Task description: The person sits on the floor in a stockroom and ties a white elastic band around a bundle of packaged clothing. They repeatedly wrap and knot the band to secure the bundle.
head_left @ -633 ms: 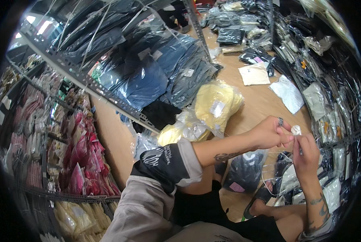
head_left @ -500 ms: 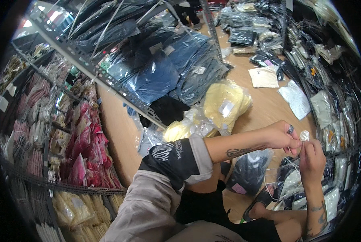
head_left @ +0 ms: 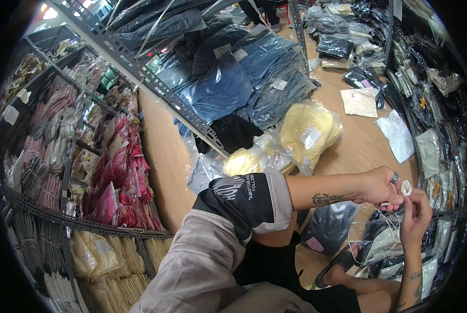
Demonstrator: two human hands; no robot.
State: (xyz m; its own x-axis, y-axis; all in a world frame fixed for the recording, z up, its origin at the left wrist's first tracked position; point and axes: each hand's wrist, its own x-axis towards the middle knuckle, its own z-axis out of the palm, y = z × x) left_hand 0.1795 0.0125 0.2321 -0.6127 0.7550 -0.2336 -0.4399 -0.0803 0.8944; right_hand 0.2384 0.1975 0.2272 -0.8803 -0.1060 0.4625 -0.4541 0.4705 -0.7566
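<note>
At the right, in front of me, my left hand (head_left: pixel 384 187) and my right hand (head_left: pixel 416 211) meet at the fingertips. A small crumpled white piece (head_left: pixel 406 188) sticks up from between their pinched fingers; its kind is too small to tell. My left fingers are curled closed, with a ring on one of them. Thumb and forefinger of my right hand pinch close beside the left fingertips. A thin white cord (head_left: pixel 350 242) hangs in a loop below the hands. Beneath my left forearm lies a dark bagged garment (head_left: pixel 328 225) with a pink label.
Yellow bagged garments (head_left: pixel 305 130) and a heap of blue bagged jeans (head_left: pixel 228 86) lie ahead. A slanting metal rack post (head_left: pixel 155 88) crosses the left. Shelves of pink bagged clothes (head_left: pixel 120 177) stand left; packed shelves (head_left: pixel 434 151) rise right. A cream cloth packet (head_left: pixel 360 101) lies on the floor.
The whole view has shifted, so everything appears farther right and slightly lower. My hands stay together at the white piece, which has turned a little between the fingers.
</note>
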